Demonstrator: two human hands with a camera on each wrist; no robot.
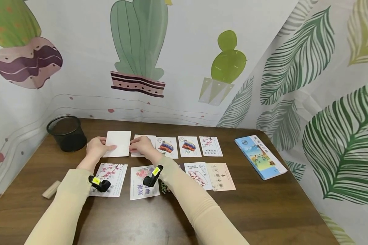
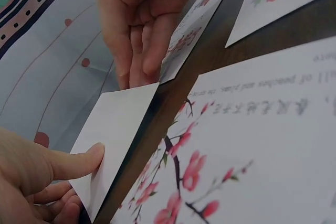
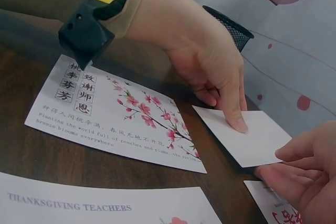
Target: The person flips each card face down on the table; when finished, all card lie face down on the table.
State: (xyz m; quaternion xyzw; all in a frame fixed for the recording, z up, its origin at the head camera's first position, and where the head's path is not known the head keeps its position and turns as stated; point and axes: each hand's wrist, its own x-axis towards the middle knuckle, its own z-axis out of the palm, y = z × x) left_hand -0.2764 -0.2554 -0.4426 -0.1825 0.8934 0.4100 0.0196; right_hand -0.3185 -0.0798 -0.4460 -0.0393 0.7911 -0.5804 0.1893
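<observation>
Pinching a white card (image 1: 118, 144) with the left hand (image 1: 95, 150), gripping its right edge with the right hand (image 1: 143, 146); holding it left of centre in the head view.

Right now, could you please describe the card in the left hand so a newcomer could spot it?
On the table, find the black cup at the back left. Right of it, between the left hand and right hand, is a card. Its upper face is plain white, unlike the printed cards around it.
</observation>
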